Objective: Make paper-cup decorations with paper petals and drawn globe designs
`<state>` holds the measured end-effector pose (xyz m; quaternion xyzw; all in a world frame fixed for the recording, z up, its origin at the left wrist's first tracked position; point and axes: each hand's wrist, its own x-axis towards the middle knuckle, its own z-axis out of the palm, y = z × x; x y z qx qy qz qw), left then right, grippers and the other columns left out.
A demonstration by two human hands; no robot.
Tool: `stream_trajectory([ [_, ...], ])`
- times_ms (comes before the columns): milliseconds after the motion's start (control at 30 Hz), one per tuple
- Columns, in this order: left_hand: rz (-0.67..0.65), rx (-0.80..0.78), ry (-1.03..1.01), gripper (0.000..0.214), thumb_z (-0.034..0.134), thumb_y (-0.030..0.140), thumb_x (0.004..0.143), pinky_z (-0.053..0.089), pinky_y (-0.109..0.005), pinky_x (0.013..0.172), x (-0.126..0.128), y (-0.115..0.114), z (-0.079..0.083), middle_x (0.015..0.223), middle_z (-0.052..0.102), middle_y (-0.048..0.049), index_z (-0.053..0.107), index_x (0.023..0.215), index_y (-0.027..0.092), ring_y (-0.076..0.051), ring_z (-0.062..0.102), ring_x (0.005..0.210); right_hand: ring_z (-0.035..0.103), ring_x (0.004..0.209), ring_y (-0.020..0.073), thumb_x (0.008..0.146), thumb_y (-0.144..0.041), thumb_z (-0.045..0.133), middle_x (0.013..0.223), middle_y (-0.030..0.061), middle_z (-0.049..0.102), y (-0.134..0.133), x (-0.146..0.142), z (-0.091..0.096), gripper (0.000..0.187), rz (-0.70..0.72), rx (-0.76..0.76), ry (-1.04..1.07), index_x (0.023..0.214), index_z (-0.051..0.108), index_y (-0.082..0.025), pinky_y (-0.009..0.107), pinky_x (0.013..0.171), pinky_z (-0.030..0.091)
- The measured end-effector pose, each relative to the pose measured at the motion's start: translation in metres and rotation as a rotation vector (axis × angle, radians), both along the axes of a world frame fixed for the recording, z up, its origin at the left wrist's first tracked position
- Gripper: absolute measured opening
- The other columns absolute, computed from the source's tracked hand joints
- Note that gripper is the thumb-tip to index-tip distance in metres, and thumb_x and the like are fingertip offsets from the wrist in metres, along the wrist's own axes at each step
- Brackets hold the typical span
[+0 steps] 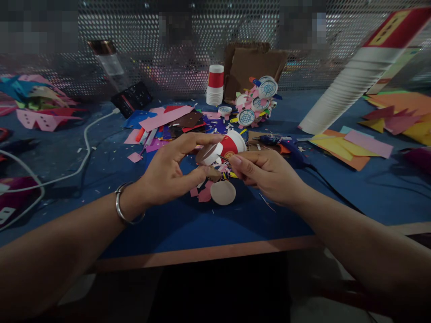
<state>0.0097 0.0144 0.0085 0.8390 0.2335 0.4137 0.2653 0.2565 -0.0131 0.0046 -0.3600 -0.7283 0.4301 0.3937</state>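
My left hand (171,168) pinches a small red and white paper cup (226,148) lying on its side, index finger on top and thumb below at its base. A brown cardboard disc covers the cup's bottom end. My right hand (266,172) is closed beside the cup, fingertips pinched on something thin that I cannot make out. A second pale round disc (222,192) lies on the blue table (188,224) just under both hands, among pink paper scraps (204,194).
A glue gun (286,142) with a black cord lies right of the hands. Behind are coloured paper sheets (168,119), a stack of red and white cups (215,85), decorated cup pieces (259,101), cardboard, and a leaning tall cup stack (353,76). A white cable (84,148) runs at left.
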Motion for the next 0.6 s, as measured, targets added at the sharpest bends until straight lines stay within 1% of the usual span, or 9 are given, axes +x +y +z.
stream_trajectory([
  [67, 0.085, -0.004, 0.055, 0.041, 0.068, 0.028, 0.097, 0.059, -0.041, 0.098, 0.001, -0.003, 0.003, 0.133, 0.078, -0.0095, 0.071, 0.138, 0.023, -0.025, 0.074, 0.116, 0.034, 0.056, 0.0077, 0.104, -0.066, 0.060, 0.063, -0.0048, 0.041, 0.000, 0.001, -0.001, 0.057, -0.051, -0.007, -0.025, 0.071, 0.058, -0.020, 0.028, 0.051, 0.022],
  [133, 0.205, -0.015, 0.102, 0.028, 0.060, 0.034, 0.104, 0.057, -0.035, 0.084, 0.003, -0.006, 0.008, 0.113, 0.081, -0.0064, 0.075, 0.124, 0.022, -0.021, 0.073, 0.096, 0.034, 0.056, 0.0077, 0.104, -0.068, 0.058, 0.064, -0.0046, 0.042, -0.001, 0.001, -0.001, 0.058, -0.062, -0.015, -0.037, 0.071, 0.055, -0.020, 0.029, 0.051, 0.022],
  [167, 0.259, -0.018, 0.112, 0.027, 0.057, 0.037, 0.105, 0.055, -0.034, 0.080, 0.003, -0.006, 0.010, 0.106, 0.081, -0.0054, 0.076, 0.117, 0.022, -0.019, 0.072, 0.090, 0.034, 0.056, 0.0077, 0.104, -0.068, 0.058, 0.064, -0.0046, 0.041, -0.001, 0.000, -0.001, 0.059, -0.057, -0.018, -0.035, 0.071, 0.054, -0.020, 0.029, 0.051, 0.021],
  [233, 0.310, -0.049, 0.125, 0.030, 0.055, 0.042, 0.106, 0.052, -0.031, 0.073, 0.005, -0.007, 0.014, 0.094, 0.078, -0.0042, 0.075, 0.103, 0.020, -0.018, 0.068, 0.081, 0.032, 0.057, 0.0079, 0.103, -0.070, 0.059, 0.064, -0.0050, 0.039, -0.001, -0.001, 0.000, 0.060, -0.062, -0.017, -0.012, 0.070, 0.050, -0.020, 0.029, 0.051, 0.020],
  [300, 0.288, -0.129, 0.144, 0.028, 0.059, 0.043, 0.102, 0.049, -0.029, 0.066, 0.007, -0.008, 0.017, 0.086, 0.075, -0.0028, 0.073, 0.095, 0.019, -0.016, 0.065, 0.074, 0.030, 0.057, 0.0082, 0.100, -0.073, 0.060, 0.064, -0.0055, 0.035, -0.002, -0.002, 0.002, 0.062, -0.092, -0.011, 0.027, 0.069, 0.049, -0.021, 0.029, 0.051, 0.019],
  [367, 0.211, -0.228, 0.165, 0.021, 0.065, 0.038, 0.096, 0.047, -0.026, 0.062, 0.010, -0.010, 0.018, 0.082, 0.073, -0.0008, 0.071, 0.090, 0.019, -0.014, 0.063, 0.070, 0.029, 0.056, 0.0083, 0.095, -0.076, 0.066, 0.063, -0.0060, 0.036, -0.002, -0.004, 0.004, 0.062, -0.115, -0.005, 0.053, 0.069, 0.053, -0.021, 0.029, 0.050, 0.020],
  [433, 0.126, -0.299, 0.196, 0.015, 0.068, 0.033, 0.090, 0.046, -0.024, 0.060, 0.014, -0.013, 0.020, 0.079, 0.071, 0.0008, 0.070, 0.085, 0.019, -0.013, 0.062, 0.067, 0.033, 0.057, 0.0085, 0.087, -0.075, 0.076, 0.064, -0.0055, 0.042, -0.002, -0.005, 0.005, 0.060, -0.121, 0.001, 0.036, 0.072, 0.059, -0.020, 0.029, 0.051, 0.022],
  [500, 0.072, -0.365, 0.250, 0.017, 0.068, 0.034, 0.088, 0.046, -0.023, 0.059, 0.017, -0.017, 0.021, 0.076, 0.068, 0.0013, 0.069, 0.083, 0.018, -0.012, 0.060, 0.065, 0.039, 0.060, 0.0093, 0.081, -0.072, 0.084, 0.067, -0.0040, 0.049, -0.001, -0.006, 0.004, 0.058, -0.107, 0.001, 0.000, 0.074, 0.063, -0.019, 0.028, 0.053, 0.028],
  [600, 0.058, -0.457, 0.329, 0.023, 0.068, 0.040, 0.087, 0.048, -0.023, 0.058, 0.019, -0.019, 0.021, 0.077, 0.068, -0.0002, 0.069, 0.083, 0.017, -0.013, 0.061, 0.065, 0.048, 0.067, 0.0113, 0.083, -0.068, 0.085, 0.073, -0.0016, 0.056, 0.000, -0.007, 0.002, 0.054, -0.053, -0.002, -0.024, 0.077, 0.065, -0.018, 0.027, 0.059, 0.037],
])
